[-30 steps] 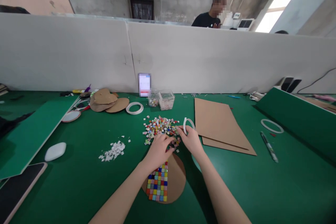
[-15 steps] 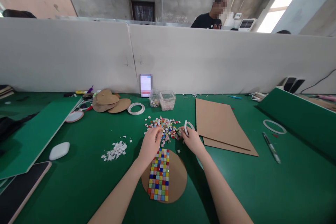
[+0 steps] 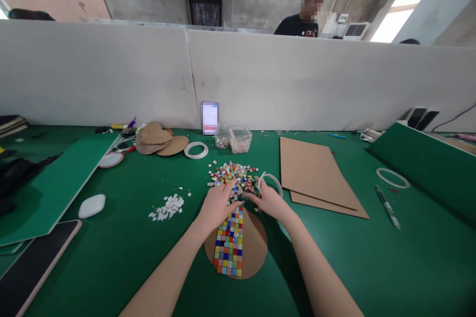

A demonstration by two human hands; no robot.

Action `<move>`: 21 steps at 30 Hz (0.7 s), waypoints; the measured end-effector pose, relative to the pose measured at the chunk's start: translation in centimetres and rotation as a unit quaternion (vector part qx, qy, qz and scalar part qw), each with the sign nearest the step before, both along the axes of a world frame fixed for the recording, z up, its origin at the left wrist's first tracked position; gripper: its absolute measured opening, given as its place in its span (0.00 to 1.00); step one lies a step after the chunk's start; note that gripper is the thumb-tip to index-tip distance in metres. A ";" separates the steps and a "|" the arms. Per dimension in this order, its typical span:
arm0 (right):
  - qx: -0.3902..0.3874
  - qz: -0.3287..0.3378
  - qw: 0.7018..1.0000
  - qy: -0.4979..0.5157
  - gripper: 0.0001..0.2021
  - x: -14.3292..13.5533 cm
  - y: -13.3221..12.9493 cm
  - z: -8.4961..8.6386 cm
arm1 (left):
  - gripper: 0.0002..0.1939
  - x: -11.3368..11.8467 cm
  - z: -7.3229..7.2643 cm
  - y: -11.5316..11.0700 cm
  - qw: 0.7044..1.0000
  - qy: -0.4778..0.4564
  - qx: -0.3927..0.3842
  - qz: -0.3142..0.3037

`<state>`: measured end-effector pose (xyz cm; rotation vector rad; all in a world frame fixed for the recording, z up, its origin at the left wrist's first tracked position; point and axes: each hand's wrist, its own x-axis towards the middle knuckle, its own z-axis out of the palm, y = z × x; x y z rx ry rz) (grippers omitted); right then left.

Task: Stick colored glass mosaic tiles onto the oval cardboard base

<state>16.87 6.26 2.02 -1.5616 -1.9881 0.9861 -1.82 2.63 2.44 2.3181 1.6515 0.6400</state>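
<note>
My left hand (image 3: pixel 217 204) is over the near edge of a pile of small coloured mosaic tiles (image 3: pixel 230 172), its thumb and fingers spread apart. My right hand (image 3: pixel 273 201) is at the pile's right side, with a white ring-shaped tape roll (image 3: pixel 277 182) held in it. The thumb and a finger of that hand point toward the pile. Below the hands lies a round cardboard disc (image 3: pixel 256 247). A strip of coloured tiles in rows (image 3: pixel 229 245) lies along the disc's left half, and my left hand partly hides its top end.
A heap of white bits (image 3: pixel 167 207) and a white case (image 3: pixel 92 206) lie to the left. Behind stand clear tubs (image 3: pixel 240 139), a phone (image 3: pixel 210 119), a tape ring (image 3: pixel 196 150) and cardboard discs (image 3: pixel 154 134). Cardboard sheets (image 3: pixel 312 168) and a pen (image 3: pixel 387 207) lie right.
My left thumb has spread away from the fingers, toward the right hand. The right hand's fingers have stretched a little leftward, and the tape ring shows more fully. The whole view has shifted slightly.
</note>
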 end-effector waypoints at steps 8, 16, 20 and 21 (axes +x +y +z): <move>-0.082 0.021 0.985 0.150 0.38 -0.6 -0.6 1.5 | 0.18 -0.5 -1.1 0.7 1.000 -0.002 0.006 0.016; 0.018 -0.012 0.987 0.160 0.29 -1.0 0.0 0.6 | 0.15 -1.0 -0.3 0.4 0.996 -0.061 0.016 0.061; 0.062 -0.023 0.990 0.127 0.27 -1.2 -0.2 0.9 | 0.15 -1.4 0.3 0.5 0.991 -0.078 0.036 0.102; 0.073 -0.020 0.992 0.104 0.28 -1.3 -0.4 1.0 | 0.15 -1.6 0.4 0.7 0.989 -0.079 0.041 0.117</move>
